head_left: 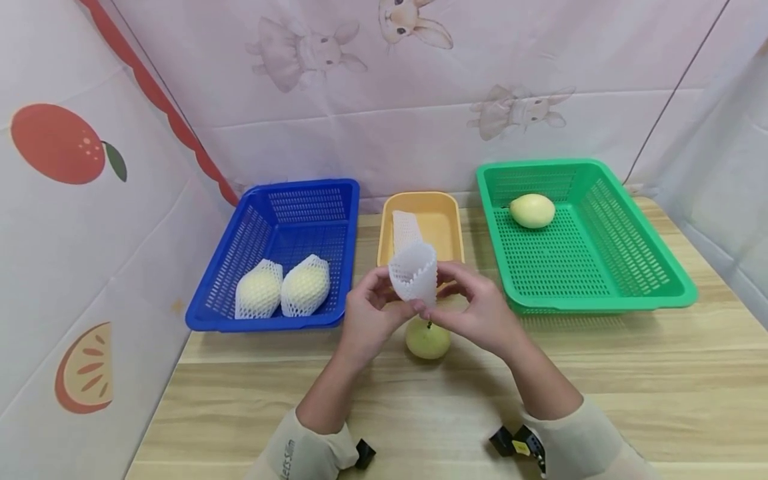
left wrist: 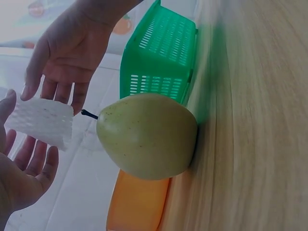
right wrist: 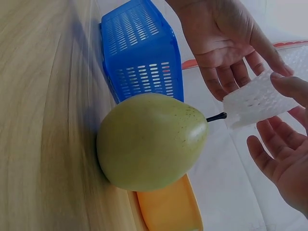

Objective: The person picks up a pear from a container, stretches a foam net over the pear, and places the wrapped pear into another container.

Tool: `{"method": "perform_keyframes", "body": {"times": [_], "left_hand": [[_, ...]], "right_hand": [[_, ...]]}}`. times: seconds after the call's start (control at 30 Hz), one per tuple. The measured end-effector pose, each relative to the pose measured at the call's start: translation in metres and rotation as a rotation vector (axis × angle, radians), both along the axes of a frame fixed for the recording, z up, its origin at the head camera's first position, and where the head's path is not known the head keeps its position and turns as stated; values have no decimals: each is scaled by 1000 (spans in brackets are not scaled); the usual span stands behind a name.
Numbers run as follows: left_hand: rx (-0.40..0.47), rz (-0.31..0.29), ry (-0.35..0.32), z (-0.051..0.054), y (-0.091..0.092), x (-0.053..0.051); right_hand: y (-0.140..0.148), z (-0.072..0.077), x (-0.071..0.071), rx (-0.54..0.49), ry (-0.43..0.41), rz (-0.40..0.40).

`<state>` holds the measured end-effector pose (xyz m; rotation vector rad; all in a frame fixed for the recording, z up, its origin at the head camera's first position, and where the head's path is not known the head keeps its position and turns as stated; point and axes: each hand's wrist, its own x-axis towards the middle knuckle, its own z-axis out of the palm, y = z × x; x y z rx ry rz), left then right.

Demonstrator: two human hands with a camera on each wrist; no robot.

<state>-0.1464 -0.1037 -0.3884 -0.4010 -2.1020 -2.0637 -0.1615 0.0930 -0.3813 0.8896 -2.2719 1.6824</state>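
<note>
A white foam net sleeve [head_left: 414, 273] is held up between both hands, its wide mouth standing open. My left hand [head_left: 371, 319] pinches its left side with the thumb in front and fingers behind. On the other side my right hand [head_left: 480, 315] grips it the same way, the two thumbs almost meeting. Right below stands a yellow-green pear [head_left: 428, 341] on the table, stem up. Both wrist views show the stem close under the sleeve's lower edge, with the pear [left wrist: 147, 137] outside the sleeve.
A yellow tray [head_left: 441, 223] behind the hands holds another foam sleeve [head_left: 406, 228]. To the left, a blue basket [head_left: 198, 313] contains two sleeved pears [head_left: 306, 285]. At right, a green basket [head_left: 600, 303] holds one bare pear [head_left: 532, 211]. Printed cloth walls stand behind and at left.
</note>
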Motion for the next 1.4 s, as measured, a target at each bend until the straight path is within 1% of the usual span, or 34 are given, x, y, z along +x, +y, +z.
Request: {"method": "perform_keyframes", "body": {"times": [0.17, 0.33, 0.43, 0.53, 0.63, 0.7, 0.8, 0.97, 1.07, 1.2, 1.4], "left_hand": [[-7, -19, 2, 2, 1, 3], [-18, -28, 14, 4, 2, 5], [-39, -25, 35, 6, 4, 6], [-87, -17, 75, 7, 5, 6], [-132, -18, 105, 8, 7, 6], [-161, -24, 125, 9, 7, 7], [-186, -45, 134, 11, 6, 7], [-201, -105, 122, 16, 3, 8], [-212, -131, 119, 17, 1, 8], [-223, -146, 104, 16, 0, 7], [-260, -144, 69, 16, -1, 8]], "right_hand": [[-1, 1, 1, 10, 11, -17], [-1, 1, 3, 29, 50, -26], [0, 1, 3, 50, 83, -31], [1, 2, 3, 70, 115, -34], [2, 3, 3, 64, 140, -24], [4, 3, 2, 54, 136, -14], [7, 4, 3, 43, 103, 1], [12, 5, 3, 47, 40, 19], [15, 5, 3, 66, 18, 25], [17, 6, 3, 114, 9, 36], [19, 9, 2, 177, -5, 97]]}}
